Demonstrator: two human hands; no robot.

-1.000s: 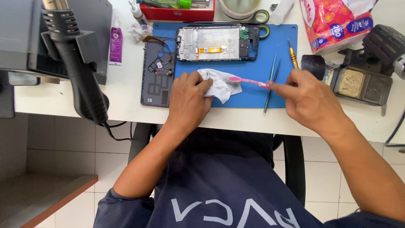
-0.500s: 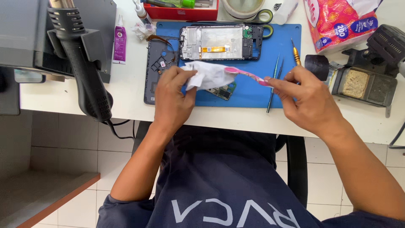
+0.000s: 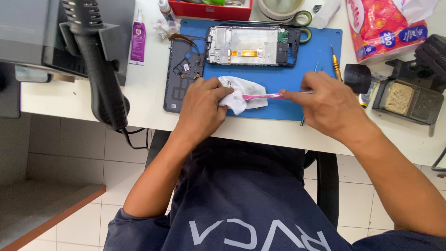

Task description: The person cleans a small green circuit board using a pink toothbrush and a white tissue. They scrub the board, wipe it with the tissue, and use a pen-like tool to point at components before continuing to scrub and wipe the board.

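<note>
The left hand (image 3: 200,109) pinches a crumpled white tissue (image 3: 241,93) around the thin pink plastic brush (image 3: 262,96), which the right hand (image 3: 327,104) grips; this looks like wiping.

Soft crumpled white tissue (image 3: 239,93) in my left hand (image 3: 200,108); smooth pink plastic handle (image 3: 262,96) in my right hand (image 3: 327,104), over matt blue rubbery mat (image 3: 320,46).
</note>
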